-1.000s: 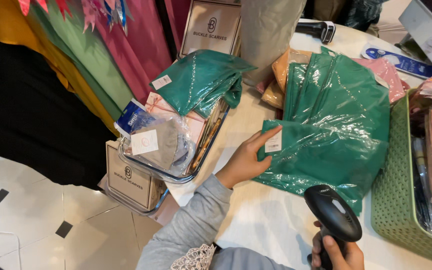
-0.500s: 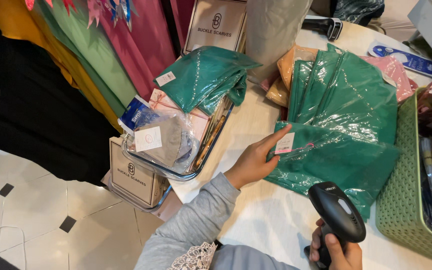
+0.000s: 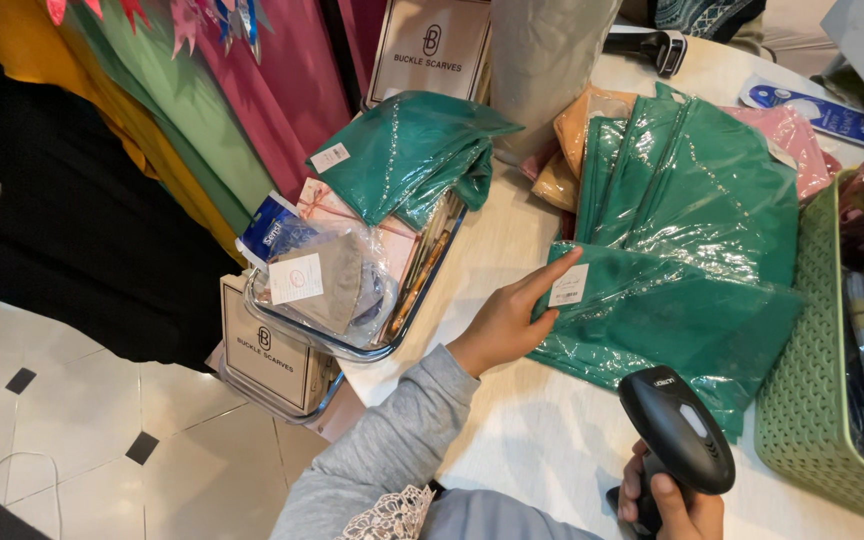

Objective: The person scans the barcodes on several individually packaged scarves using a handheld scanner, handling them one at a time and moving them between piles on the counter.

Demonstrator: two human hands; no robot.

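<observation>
Here, a teal garment in a clear plastic bag (image 3: 672, 320) lies on the white bench (image 3: 552, 440), pinned at its near-left corner by the left hand (image 3: 507, 320).

The left hand's grip is loose: fingers stretched flat on the bag's edge, just beside its small white label (image 3: 569, 285), closed around nothing. The right hand (image 3: 672, 505), low in the view, has its grip wrapped tight around the handle of a black handheld scanner (image 3: 677, 440), whose head sits just short of the bag's near edge. Under the far end of the bag lie more teal bagged garments (image 3: 702, 190), with orange and pink ones beyond. A green plastic basket (image 3: 812, 400) stands right of the bag; a wire basket (image 3: 352, 345) of packets hangs off the bench's left edge.
</observation>
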